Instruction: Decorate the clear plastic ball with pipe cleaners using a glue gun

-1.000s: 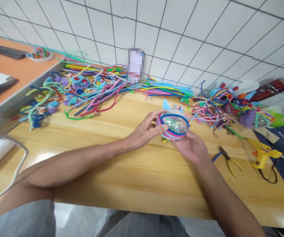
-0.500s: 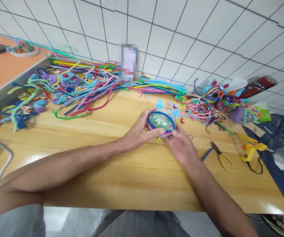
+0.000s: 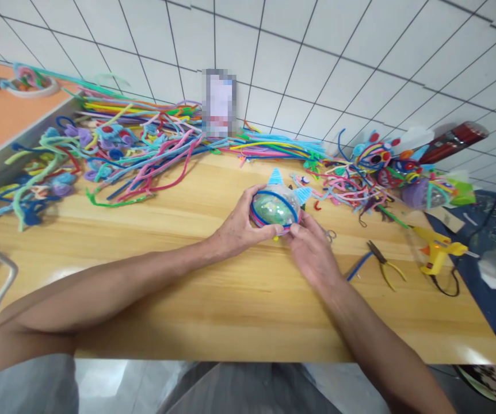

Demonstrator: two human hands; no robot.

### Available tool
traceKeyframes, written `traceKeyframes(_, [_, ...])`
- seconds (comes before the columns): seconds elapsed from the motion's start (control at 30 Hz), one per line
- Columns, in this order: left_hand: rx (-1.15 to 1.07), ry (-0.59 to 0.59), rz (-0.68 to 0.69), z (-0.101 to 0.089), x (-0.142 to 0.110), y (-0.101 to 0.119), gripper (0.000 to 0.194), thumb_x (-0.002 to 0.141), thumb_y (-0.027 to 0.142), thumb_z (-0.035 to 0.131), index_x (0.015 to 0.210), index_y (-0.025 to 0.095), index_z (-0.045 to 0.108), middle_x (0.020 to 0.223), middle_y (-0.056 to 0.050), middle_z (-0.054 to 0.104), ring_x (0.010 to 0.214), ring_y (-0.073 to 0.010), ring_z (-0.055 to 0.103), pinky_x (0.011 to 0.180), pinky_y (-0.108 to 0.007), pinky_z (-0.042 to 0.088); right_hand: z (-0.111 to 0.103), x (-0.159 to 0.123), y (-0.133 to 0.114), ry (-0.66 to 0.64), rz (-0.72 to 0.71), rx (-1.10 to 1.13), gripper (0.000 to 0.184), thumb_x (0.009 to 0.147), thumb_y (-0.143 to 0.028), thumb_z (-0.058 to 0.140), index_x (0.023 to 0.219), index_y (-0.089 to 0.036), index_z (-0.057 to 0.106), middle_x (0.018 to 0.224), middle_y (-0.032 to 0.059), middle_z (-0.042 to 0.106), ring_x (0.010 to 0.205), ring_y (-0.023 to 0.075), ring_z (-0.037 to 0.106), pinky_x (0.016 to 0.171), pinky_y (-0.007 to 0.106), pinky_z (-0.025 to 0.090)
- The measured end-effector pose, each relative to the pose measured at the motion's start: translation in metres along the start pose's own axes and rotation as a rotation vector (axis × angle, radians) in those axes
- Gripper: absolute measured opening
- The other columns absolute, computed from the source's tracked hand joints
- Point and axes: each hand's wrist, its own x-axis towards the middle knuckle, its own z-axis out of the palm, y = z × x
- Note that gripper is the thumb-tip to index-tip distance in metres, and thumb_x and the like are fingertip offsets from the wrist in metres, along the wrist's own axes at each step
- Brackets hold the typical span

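Note:
Between my hands is a clear plastic craft piece (image 3: 275, 208), greenish inside, its rounded opening edged with a blue pipe cleaner and pink below. Two light-blue striped ears (image 3: 303, 195) stick out from its far side. My left hand (image 3: 243, 221) grips it from the left, thumb along the near rim. On the right, my right hand (image 3: 311, 244) holds the near right edge, its thumb pressed by the blue rim. The underside and some fingertips are hidden. A small ring-shaped item (image 3: 330, 235) lies just beyond my right hand.
Pipe cleaners (image 3: 157, 155) are heaped at the back left, with more (image 3: 343, 187) at the back right near finished crafts (image 3: 375, 154). A phone (image 3: 219, 103) leans on the tiled wall. Pliers (image 3: 384, 265), a blue pipe cleaner piece (image 3: 359, 266) and a yellow glue gun (image 3: 438, 250) lie right.
The craft piece has tipped slightly in my hands, so more of its ears shows. Both hands keep their hold. The whole view has shifted a little.

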Motion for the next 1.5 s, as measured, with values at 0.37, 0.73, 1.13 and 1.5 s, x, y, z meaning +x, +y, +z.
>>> traceKeyframes(0.37, [-0.018,0.009,0.0,0.002,-0.001,-0.002,0.097,0.073,0.055,0.091,0.149,0.022,0.039,0.15,-0.016,0.051,0.141,-0.0346,0.053,0.121,-0.05,0.045,-0.002,0.0,0.0,0.011,-0.009,0.004,0.035,0.078,-0.035,0.08,0.112,-0.034,0.069,0.127,-0.0002,0.074,0.124,0.0252,0.066,0.109,0.046,0.053])
traceKeyframes(0.73, [-0.186,-0.131,-0.118,-0.007,0.001,0.001,0.081,0.088,0.05,0.077,0.156,0.028,0.037,0.16,-0.012,0.044,0.151,-0.0356,0.044,0.121,-0.052,0.048,-0.02,0.01,0.002,-0.009,0.037,0.159,0.025,0.079,-0.032,0.083,0.103,-0.031,0.077,0.112,-0.0014,0.077,0.105,0.0209,0.07,0.097,0.037,0.06])
traceKeyframes(1.13, [0.118,-0.058,0.079,-0.003,-0.002,-0.001,0.095,0.082,0.048,0.086,0.155,0.023,0.031,0.159,-0.019,0.043,0.149,-0.0365,0.046,0.126,-0.056,0.041,-0.001,-0.002,0.006,0.02,-0.15,-0.048,0.044,0.081,-0.032,0.082,0.123,-0.032,0.069,0.135,0.0029,0.072,0.128,0.0269,0.065,0.113,0.048,0.052])
traceKeyframes(1.5, [0.08,-0.069,0.039,-0.002,-0.006,-0.001,0.099,0.083,0.052,0.085,0.158,0.026,0.026,0.164,-0.018,0.037,0.152,-0.036,0.042,0.128,-0.057,0.037,0.002,-0.006,0.005,0.018,-0.156,-0.039,0.047,0.082,-0.031,0.083,0.126,-0.034,0.068,0.14,0.0013,0.071,0.131,0.0255,0.064,0.117,0.048,0.049])
